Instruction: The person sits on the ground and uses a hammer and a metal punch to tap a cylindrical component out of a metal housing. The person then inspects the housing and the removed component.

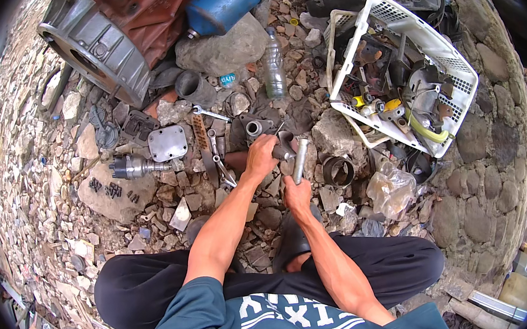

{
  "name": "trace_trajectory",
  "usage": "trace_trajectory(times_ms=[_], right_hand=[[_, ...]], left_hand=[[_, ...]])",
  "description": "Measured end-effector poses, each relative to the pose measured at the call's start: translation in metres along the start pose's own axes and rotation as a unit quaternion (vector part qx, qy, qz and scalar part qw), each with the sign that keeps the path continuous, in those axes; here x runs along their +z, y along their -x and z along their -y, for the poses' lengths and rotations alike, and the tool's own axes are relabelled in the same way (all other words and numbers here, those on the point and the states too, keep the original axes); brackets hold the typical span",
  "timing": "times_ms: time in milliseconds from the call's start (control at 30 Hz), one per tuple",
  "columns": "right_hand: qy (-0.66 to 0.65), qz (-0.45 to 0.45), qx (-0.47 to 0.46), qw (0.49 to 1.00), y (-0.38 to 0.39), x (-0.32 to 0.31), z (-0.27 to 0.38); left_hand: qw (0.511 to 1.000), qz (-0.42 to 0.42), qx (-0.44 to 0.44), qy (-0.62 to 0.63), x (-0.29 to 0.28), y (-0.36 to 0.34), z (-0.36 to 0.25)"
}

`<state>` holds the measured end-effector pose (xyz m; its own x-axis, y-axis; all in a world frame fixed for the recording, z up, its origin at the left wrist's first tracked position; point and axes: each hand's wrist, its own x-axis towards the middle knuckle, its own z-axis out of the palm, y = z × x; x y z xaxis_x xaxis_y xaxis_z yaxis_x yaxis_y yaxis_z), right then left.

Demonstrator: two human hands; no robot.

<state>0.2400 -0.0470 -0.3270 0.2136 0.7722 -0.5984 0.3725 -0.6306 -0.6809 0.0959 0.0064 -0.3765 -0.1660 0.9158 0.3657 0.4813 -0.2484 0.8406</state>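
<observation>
- Right hand (297,193): clenched around the lower end of a silver metal rod (302,161); the rod points up past the fist, top leaning slightly right.
- Left hand (262,155): palm down, fingers curled at the near side of a dark metal part (241,132) with a round collar (253,128); fingertips partly hidden, can't tell whether it grips the part or just rests on it.
- Hands near each other, left a bit farther out, right nearer the body.
- Left forearm (228,222) slants up and rightward; right forearm (336,256) slants up and leftward. They converge between spread knees in dark trousers (142,290).
- Dark metal part: on the stony ground, straight ahead of the body, just beyond left hand.
- Rod: in the right fist, right of the collar.
- Open-end wrench (211,114): on the ground, left of the dark part.
- Dark ring (327,171): on the ground, right of right hand.
- Clear bottle (274,68): upright beyond the hands; white crate (388,13) of parts farther right, tilted.
</observation>
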Motion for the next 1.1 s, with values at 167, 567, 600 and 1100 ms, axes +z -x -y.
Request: trace_trajectory(times_ms=[167,567,600,1100], right_hand=[[-0.088,-0.056,-0.072,0.992,0.000,-0.002,0.003],[-0.082,-0.036,-0.122,0.988,0.003,-0.001,-0.005],[-0.079,-0.040,-0.127,0.988,0.003,0.000,-0.005],[-0.047,-0.080,-0.191,0.977,0.022,0.002,0.017]], left_hand=[[0.999,0.014,0.041,0.017,0.002,-0.003,-0.017],[1.000,-0.004,0.022,0.010,0.005,-0.001,-0.018],[1.000,-0.006,0.016,0.014,0.005,-0.002,-0.019],[0.999,-0.040,-0.015,0.027,0.011,-0.007,-0.016]])
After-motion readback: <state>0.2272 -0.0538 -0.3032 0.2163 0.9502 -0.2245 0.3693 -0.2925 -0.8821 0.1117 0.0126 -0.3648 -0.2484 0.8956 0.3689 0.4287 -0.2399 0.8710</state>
